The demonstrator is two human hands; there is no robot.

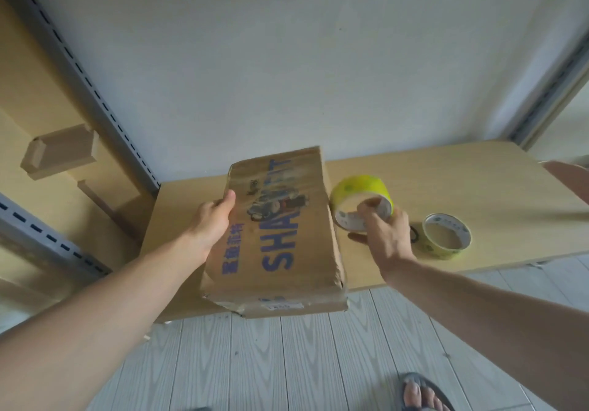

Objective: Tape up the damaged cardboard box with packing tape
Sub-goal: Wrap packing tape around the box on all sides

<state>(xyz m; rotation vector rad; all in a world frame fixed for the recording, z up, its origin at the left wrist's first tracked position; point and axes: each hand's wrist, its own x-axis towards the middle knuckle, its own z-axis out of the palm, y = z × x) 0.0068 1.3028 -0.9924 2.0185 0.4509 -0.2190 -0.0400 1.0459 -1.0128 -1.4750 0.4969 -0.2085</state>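
Step in hand: prep, roll being picked up. Cardboard box (280, 235) lies flat on worktop (446, 181), near end overhanging, and its 9 o'clock edge is gripped by left hand (212, 222). Yellow tape roll (360, 194), at box's 3 o'clock, is gripped by right hand (385, 232). Next, likely: tape end to be peeled and laid over torn 6 o'clock edge.
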